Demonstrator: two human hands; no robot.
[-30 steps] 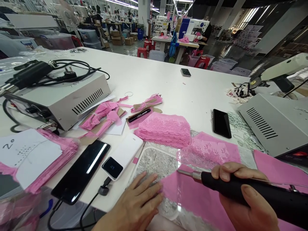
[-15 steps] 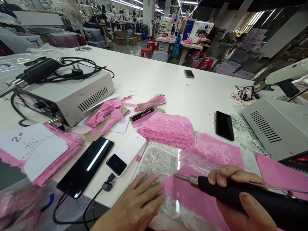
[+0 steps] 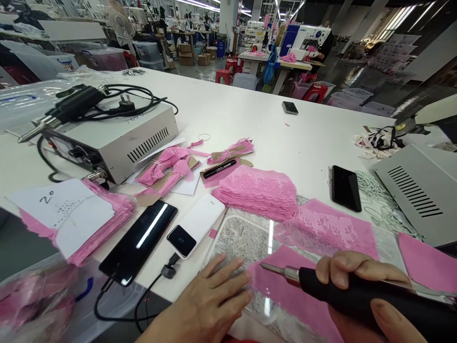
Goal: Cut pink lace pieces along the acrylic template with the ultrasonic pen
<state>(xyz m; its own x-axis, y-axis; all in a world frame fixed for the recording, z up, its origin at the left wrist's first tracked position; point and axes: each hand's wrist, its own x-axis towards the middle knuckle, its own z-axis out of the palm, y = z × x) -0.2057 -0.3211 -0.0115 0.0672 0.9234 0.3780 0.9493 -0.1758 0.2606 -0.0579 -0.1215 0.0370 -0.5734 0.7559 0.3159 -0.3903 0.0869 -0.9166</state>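
Observation:
My right hand [image 3: 371, 286] is wrapped round a black handheld tool with a metal tip [image 3: 332, 286], which looks like an ultrasonic cutter or welder. Its tip is over a pink fabric piece [image 3: 293, 295] lying on a clear sheet on the grey stone-patterned board [image 3: 243, 233]. At the left edge of that fabric, my left hand [image 3: 210, 300] rests flat, fingers spread and holding nothing. Just beyond are a stack of pink lace pieces [image 3: 257, 193] and a lace-and-fabric piece [image 3: 328, 228]. Whether the tip touches the fabric cannot be seen clearly.
On the left stand a grey power box [image 3: 135, 147] with a second handheld tool [image 3: 74, 105], a paper pattern [image 3: 64, 214] on pink fabric, a black phone [image 3: 139, 243] and a white power bank [image 3: 196, 224]. Another phone [image 3: 346, 187] and grey box [image 3: 421, 190] are at right.
The whole view has shifted, so the table items appear slightly further right. My hands and the tool keep nearly the same place over the pink fabric.

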